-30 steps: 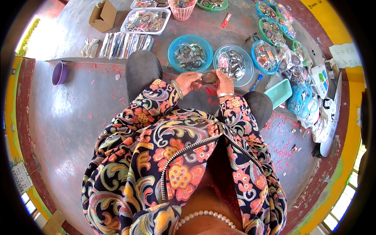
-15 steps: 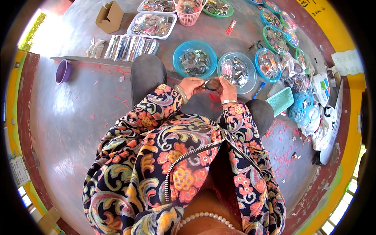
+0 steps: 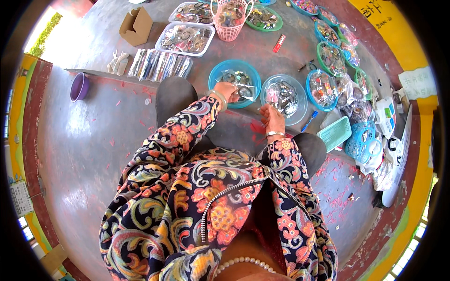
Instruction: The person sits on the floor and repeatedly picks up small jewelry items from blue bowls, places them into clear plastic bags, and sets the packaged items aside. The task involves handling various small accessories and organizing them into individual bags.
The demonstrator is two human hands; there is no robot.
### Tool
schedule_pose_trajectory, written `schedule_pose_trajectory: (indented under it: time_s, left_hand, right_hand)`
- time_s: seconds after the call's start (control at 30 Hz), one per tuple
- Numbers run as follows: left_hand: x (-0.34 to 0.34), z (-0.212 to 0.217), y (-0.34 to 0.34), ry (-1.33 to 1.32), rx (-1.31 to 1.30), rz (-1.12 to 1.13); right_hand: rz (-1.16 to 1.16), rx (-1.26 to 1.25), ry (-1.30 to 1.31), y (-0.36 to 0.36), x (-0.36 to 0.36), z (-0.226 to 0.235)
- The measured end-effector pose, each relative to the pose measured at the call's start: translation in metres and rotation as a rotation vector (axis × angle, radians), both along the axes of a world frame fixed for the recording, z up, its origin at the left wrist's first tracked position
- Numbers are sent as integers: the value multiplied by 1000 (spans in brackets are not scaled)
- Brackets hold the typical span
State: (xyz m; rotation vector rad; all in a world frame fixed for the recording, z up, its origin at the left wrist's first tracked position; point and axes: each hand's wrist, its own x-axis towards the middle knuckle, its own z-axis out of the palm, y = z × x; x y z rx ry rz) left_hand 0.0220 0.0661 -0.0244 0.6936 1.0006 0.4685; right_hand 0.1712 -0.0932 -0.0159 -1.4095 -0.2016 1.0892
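Note:
My left hand is over the near left rim of a blue basin, its fingers closed. Small clear packets with dark loops inside lie in that basin, right against my fingertips. What the fingers hold, if anything, cannot be made out. My right hand is just off the near left rim of a clear plastic basin, fingers curled in. Whether anything small is between them is hidden. Inside the clear basin are packets of dark, ring-like items.
A blue marker and a pale green basket lie to the right, beside basins of packets. Beyond are a pink basket, white trays and a cardboard box. A row of flat packs lies left, near a purple basin.
Both hands held a dark rounded item between them. They have parted: my left hand moved to the blue basin, and my right hand drew slightly nearer me. The dark item is no longer distinguishable.

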Motion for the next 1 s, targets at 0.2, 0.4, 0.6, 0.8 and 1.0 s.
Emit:
schedule_pose_trajectory:
  time_s: [0.2, 0.4, 0.6, 0.8, 1.0]
  left_hand:
    - [13, -10, 51, 94, 51, -29]
    - [-9, -50, 90, 1165, 1054, -878]
    - [26, -25, 39, 438, 397, -117]
    - [26, 33, 6, 154, 383, -259]
    - [-15, 84, -76, -24, 323, -562]
  right_hand:
    - [55, -39, 38, -3, -8, -2]
    - [124, -76, 53, -5, -7, -2]
    - [144, -163, -86, -8, 14, -22]
    - [7, -386, -368, 7, 65, -46]
    - [-227, -301, -174, 20, 108, -73]
